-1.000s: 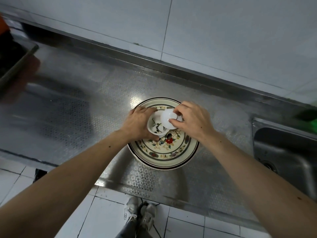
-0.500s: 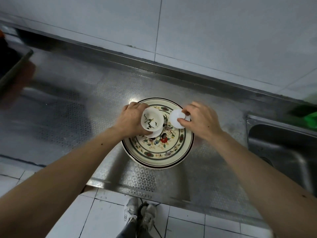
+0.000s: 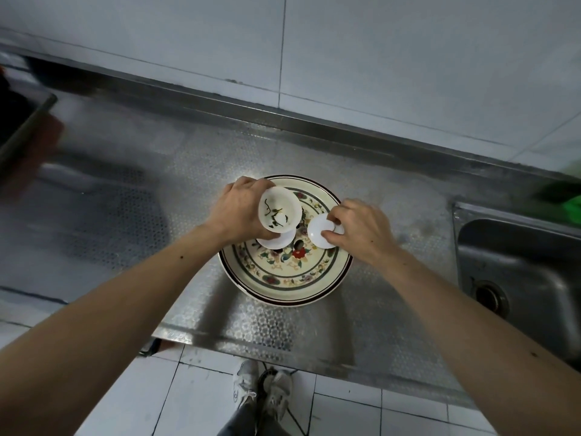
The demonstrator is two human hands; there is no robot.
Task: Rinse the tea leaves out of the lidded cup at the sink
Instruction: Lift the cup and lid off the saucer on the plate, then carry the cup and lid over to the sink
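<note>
A small white cup (image 3: 278,209) with dark wet tea leaves stuck inside is held by my left hand (image 3: 242,212), lifted and tilted toward me above a floral plate (image 3: 284,278). Beneath the cup sits its small white saucer (image 3: 276,242), resting on the plate. My right hand (image 3: 361,231) pinches the white lid (image 3: 320,231) by its knob, just to the right of the cup and over the plate. The steel sink (image 3: 518,265) with its drain lies at the far right, well apart from both hands.
The plate stands on a patterned steel counter (image 3: 188,171) backed by a tiled wall. A dark tray (image 3: 19,121) sits at the far left. Something green (image 3: 569,206) lies behind the sink. The counter's front edge and my shoes are below.
My left hand has raised the cup off its saucer and tilted it. My right hand has carried the lid away to the right and slightly down.
</note>
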